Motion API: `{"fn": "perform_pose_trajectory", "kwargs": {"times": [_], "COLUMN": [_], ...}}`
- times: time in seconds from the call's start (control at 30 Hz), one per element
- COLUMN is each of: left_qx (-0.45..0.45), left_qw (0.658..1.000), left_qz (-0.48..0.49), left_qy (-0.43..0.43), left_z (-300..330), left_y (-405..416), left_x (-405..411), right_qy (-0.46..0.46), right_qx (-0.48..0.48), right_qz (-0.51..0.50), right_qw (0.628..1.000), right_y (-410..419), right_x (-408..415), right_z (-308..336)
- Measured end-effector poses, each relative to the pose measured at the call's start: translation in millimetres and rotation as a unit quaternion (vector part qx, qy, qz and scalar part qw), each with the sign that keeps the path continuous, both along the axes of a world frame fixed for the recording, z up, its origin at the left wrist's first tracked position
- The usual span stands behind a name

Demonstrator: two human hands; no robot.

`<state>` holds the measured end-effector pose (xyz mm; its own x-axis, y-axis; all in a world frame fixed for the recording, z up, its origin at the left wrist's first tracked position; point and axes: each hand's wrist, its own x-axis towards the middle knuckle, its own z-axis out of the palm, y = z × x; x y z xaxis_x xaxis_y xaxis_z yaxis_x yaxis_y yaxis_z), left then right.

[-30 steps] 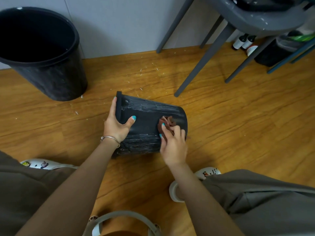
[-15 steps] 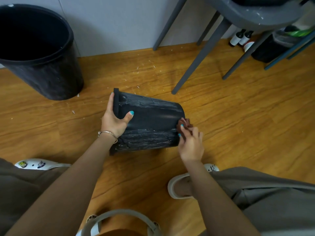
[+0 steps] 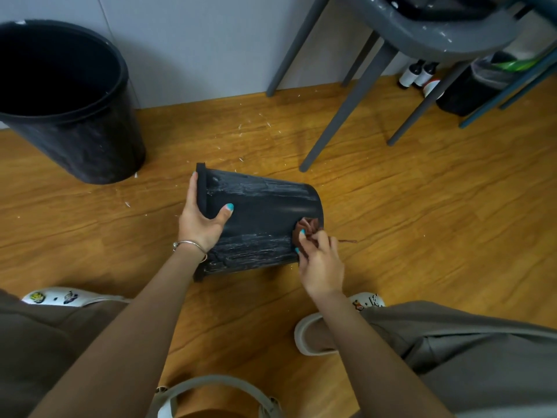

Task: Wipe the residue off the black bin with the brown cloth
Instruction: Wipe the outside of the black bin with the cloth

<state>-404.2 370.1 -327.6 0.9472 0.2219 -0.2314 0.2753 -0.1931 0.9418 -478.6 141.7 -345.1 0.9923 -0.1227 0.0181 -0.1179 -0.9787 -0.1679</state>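
A small black bin (image 3: 265, 218) lies on its side on the wooden floor, rim to the left, its wall streaked with whitish residue. My left hand (image 3: 202, 221) grips the rim, thumb on the outer wall. My right hand (image 3: 319, 260) pinches a bunched brown cloth (image 3: 304, 230) and presses it on the wall near the bin's base end. A thin brown strand of the cloth trails to the right over the floor.
A larger black bin (image 3: 69, 95) stands upright at the back left by the wall. Grey chair legs (image 3: 346, 107) rise at the back right, with small bottles (image 3: 417, 74) and a dark container behind them. White scraps dot the floor. My knees and shoes frame the bottom.
My right hand slid the cloth from the middle of the bin's wall to its base end and stays there. My left hand keeps its hold on the rim.
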Motion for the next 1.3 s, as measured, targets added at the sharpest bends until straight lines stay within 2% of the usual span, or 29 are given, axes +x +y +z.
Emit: {"fn": "perform_pose_trajectory", "kwargs": {"times": [0.07,0.2,0.27,0.4,0.43,0.5,0.6,0.73,0.87,0.93,1.03,1.13,1.17,1.23,1.3], "left_qx": [-0.005,-0.014,-0.022,-0.038,-0.041,-0.032,-0.003,0.026,0.061,0.066,0.063,0.055,0.052,0.05,0.05], "left_qw": [1.0,1.0,1.0,0.999,0.999,0.999,1.0,0.997,0.994,0.994,0.995,0.996,0.996,0.996,0.996], "left_qz": [-0.001,0.003,0.003,0.006,0.005,-0.003,-0.013,-0.053,-0.078,-0.08,-0.076,-0.07,-0.068,-0.067,-0.07], "left_qy": [-0.001,-0.005,-0.005,-0.008,-0.006,0.005,0.024,0.043,0.036,0.032,0.028,0.024,0.022,0.019,0.016], "left_z": [0,5,7,4,3,3,9,15,16,14,10,9,8,8,7], "left_y": [-1,-2,-3,-6,-6,-5,-2,2,2,5,5,3,3,4,5], "left_x": [-3,-8,-15,-35,-38,-44,-43,-25,-27,-31,-33,-37,-39,-42,-44], "right_qy": [0.007,0.018,-0.033,-0.143,-0.139,-0.074,0.025,0.035,-0.006,-0.037,-0.006,-0.007,-0.026,-0.048,-0.04], "right_qx": [-0.024,0.008,0.067,0.156,0.159,0.158,0.167,0.278,0.206,0.148,0.065,0.069,0.072,0.072,0.064], "right_qz": [0.027,-0.135,-0.157,-0.122,-0.108,-0.094,-0.15,-0.167,-0.139,-0.083,-0.031,-0.134,-0.14,-0.077,-0.011], "right_qw": [0.999,0.991,0.985,0.97,0.971,0.98,0.974,0.945,0.969,0.985,0.997,0.989,0.987,0.993,0.997], "right_y": [-13,-51,-53,-36,-31,-25,-25,-32,-22,-25,-48,-26,-11,11,-3], "right_x": [-2,9,21,53,59,62,51,49,44,41,50,54,49,34,32], "right_z": [-1,3,11,34,36,30,11,11,8,3,5,12,12,8,8]}}
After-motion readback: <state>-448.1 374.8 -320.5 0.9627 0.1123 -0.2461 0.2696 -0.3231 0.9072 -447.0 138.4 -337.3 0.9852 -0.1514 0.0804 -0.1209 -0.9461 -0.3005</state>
